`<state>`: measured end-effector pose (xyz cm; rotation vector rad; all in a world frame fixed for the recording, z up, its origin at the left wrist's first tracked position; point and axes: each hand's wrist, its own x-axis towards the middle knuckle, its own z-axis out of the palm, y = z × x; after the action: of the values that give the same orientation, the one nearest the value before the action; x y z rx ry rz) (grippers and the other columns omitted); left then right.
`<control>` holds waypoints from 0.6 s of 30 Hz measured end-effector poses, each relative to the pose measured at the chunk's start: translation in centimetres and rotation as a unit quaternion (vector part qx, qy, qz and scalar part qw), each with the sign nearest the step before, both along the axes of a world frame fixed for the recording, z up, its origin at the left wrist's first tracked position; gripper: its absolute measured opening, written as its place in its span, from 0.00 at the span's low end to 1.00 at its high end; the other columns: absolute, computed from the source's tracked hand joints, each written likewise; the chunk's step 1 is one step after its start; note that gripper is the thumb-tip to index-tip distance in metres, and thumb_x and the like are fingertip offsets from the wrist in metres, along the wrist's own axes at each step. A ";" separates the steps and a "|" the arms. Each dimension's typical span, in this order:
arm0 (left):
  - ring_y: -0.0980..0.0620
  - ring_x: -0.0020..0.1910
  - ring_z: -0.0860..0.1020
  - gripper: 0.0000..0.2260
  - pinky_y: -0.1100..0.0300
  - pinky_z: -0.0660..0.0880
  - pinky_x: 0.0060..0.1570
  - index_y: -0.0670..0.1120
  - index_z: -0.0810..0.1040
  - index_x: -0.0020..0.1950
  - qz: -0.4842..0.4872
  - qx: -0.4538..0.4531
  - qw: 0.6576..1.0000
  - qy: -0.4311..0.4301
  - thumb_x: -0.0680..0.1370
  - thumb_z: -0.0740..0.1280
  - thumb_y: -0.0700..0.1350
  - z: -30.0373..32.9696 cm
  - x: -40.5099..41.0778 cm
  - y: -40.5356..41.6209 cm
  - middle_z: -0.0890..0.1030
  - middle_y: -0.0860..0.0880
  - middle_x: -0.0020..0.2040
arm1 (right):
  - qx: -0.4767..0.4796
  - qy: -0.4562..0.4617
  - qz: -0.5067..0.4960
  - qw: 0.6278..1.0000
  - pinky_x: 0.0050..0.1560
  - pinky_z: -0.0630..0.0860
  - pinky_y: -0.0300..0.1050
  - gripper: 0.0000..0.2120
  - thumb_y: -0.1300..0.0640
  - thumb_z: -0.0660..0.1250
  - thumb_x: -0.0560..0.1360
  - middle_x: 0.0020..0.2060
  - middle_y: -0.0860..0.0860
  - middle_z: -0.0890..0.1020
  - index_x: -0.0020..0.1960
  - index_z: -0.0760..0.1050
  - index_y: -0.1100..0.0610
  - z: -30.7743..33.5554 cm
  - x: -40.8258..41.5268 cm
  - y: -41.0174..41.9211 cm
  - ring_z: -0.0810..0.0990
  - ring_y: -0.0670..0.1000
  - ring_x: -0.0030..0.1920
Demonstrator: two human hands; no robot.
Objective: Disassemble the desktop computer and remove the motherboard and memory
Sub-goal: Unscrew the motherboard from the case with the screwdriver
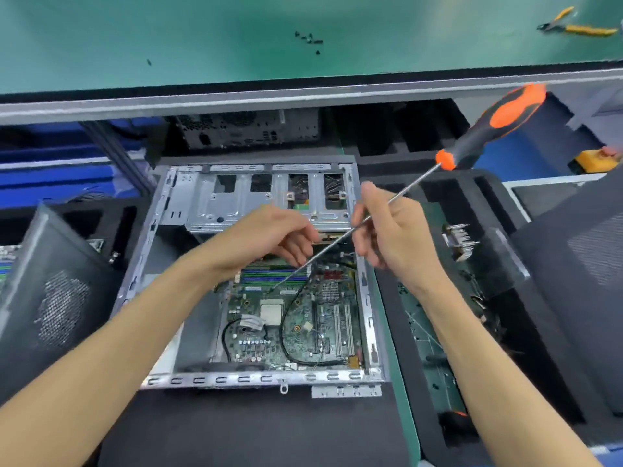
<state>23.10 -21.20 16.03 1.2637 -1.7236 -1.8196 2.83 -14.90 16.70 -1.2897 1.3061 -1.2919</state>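
An open grey computer case (pixel 153 227) lies flat at the centre, with the green motherboard (pixel 303 318) inside it. Blue and green memory slots (pixel 266 276) run across the board's upper edge. My right hand (pixel 387 230) pinches the long metal shaft of a screwdriver with an orange and black handle (pixel 499 126). The shaft slants down to the left and its tip rests near the board below the memory slots. My left hand (pixel 269 237) hovers over the case beside the shaft with its fingers curled and pointing down. Whether those fingers hold anything cannot be seen.
Several black screws (pixel 308 38) and yellow-handled pliers (pixel 580 26) lie on the green bench above. A black perforated side panel (pixel 50 305) leans at the left. Another computer case (pixel 249 128) sits under the bench. Removed parts and a metal bracket (pixel 460 241) lie on the right.
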 end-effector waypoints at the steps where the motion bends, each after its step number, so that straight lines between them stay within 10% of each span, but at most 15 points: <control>1: 0.48 0.38 0.82 0.14 0.59 0.80 0.41 0.41 0.84 0.46 -0.013 -0.011 0.999 -0.046 0.82 0.61 0.43 -0.7 1.0 0.2 0.84 0.41 0.41 | -0.001 0.027 0.015 1.000 0.19 0.63 0.34 0.23 0.46 0.56 0.84 0.20 0.53 0.76 0.33 0.75 0.50 -0.2 0.5 0.0 0.68 0.49 0.16; 7: 0.52 0.53 0.78 0.10 0.54 0.76 0.53 0.50 0.77 0.59 -0.352 -0.285 0.817 -0.355 0.77 0.66 0.44 -6.0 2.7 2.5 0.80 0.51 0.55 | 0.020 0.138 0.021 0.990 0.23 0.68 0.35 0.26 0.38 0.55 0.81 0.22 0.53 0.78 0.35 0.76 0.53 -1.7 1.0 1.9 0.74 0.54 0.19; 18: 0.44 0.47 0.80 0.21 0.51 0.80 0.48 0.42 0.74 0.56 -0.467 -0.328 0.745 -0.346 0.79 0.64 0.60 -10.4 -3.6 7.0 0.81 0.45 0.48 | -0.004 0.332 -0.089 0.939 0.27 0.66 0.36 0.16 0.49 0.55 0.83 0.27 0.50 0.76 0.39 0.69 0.52 -1.2 0.9 7.8 0.73 0.48 0.26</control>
<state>19.48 -14.24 5.63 0.7993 -3.4518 -0.7547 3.75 -7.11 15.47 -1.7281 1.9177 -1.0031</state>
